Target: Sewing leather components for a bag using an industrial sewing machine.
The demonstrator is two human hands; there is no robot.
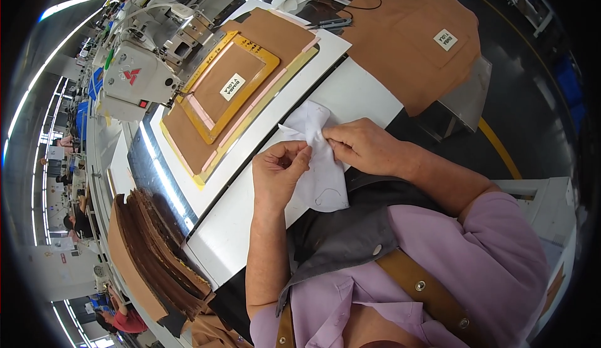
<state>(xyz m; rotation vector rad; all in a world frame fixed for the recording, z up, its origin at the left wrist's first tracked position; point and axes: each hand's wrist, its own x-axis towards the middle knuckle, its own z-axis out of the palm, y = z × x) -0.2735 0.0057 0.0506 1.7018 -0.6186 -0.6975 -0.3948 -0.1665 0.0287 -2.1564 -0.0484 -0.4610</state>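
Observation:
A piece of white cloth [320,182] hangs bunched between my two hands, close in front of my apron at the near edge of the white table [369,91]. My left hand [282,167] pinches its left side between thumb and fingers. With bent fingers, my right hand [366,145] grips the cloth's upper right side. A thin dark curved line shows near its lower end. Just beyond my hands lies a brown panel [269,27] with a yellow frame [270,61] and a pale label patch [232,86] inside it.
A sewing machine head [138,75] stands left of the framed panel. Stacked brown pieces [147,254] lean at the lower left. Another large brown panel [407,41] overhangs the table's right side, near dark-handled snips [332,23]. Other people work far left.

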